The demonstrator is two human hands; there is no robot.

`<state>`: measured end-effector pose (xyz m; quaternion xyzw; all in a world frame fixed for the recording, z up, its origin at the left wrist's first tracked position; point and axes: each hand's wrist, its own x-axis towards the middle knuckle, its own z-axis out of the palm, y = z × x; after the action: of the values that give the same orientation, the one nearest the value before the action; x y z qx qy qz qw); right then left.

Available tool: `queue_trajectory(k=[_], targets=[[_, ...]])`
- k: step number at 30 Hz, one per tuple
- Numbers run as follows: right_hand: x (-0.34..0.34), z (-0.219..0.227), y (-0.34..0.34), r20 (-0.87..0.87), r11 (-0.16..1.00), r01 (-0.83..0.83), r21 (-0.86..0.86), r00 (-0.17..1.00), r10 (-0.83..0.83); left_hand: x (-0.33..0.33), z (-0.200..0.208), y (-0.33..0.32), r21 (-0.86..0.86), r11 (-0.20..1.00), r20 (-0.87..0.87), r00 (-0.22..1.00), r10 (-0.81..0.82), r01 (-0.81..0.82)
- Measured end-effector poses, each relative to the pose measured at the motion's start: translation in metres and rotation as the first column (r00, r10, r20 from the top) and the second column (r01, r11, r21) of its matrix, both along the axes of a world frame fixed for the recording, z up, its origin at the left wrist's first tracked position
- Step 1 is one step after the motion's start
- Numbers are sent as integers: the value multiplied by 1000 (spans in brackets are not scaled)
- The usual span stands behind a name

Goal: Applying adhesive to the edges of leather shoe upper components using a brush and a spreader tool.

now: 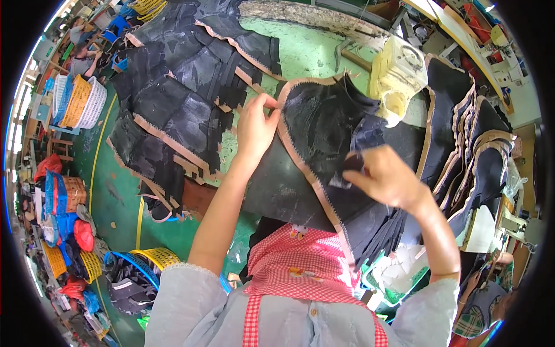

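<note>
A black leather-like panel (315, 124) with a curved, zigzag-cut tan strip (296, 155) along its edge lies on the work surface before me. My left hand (258, 128) pinches the panel's left edge at the tan strip, thumb and fingers closed. Over the panel's right part, my right hand (390, 176) is closed round a small dark thing, blurred by motion and too unclear to name. Dark folded material (368, 132) lies just beyond that hand. To the left, several similar black pieces (185, 115) with tan edging overlap one another.
A yellowish, residue-covered plastic container (399, 68) with a small cup stands beyond the panel, beside a wooden-handled hammer (355, 61). Stacked black pieces (488, 168) fill the right. Baskets (92, 101) stand at far left; a green basket (399, 277) sits low right. Other people work nearby.
</note>
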<state>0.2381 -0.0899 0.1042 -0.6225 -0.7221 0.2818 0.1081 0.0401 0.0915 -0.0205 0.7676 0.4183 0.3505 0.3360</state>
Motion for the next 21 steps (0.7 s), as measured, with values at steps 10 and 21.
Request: queue_trajectory(k=[10, 21], targets=[[-24, -74, 95, 44, 741, 80, 667, 988, -146, 11, -5, 4, 61, 998, -48, 998, -30, 33], [84, 7, -26, -524, 675, 730, 110, 620, -584, 22, 3, -10, -151, 983, 114, 989, -90, 107]])
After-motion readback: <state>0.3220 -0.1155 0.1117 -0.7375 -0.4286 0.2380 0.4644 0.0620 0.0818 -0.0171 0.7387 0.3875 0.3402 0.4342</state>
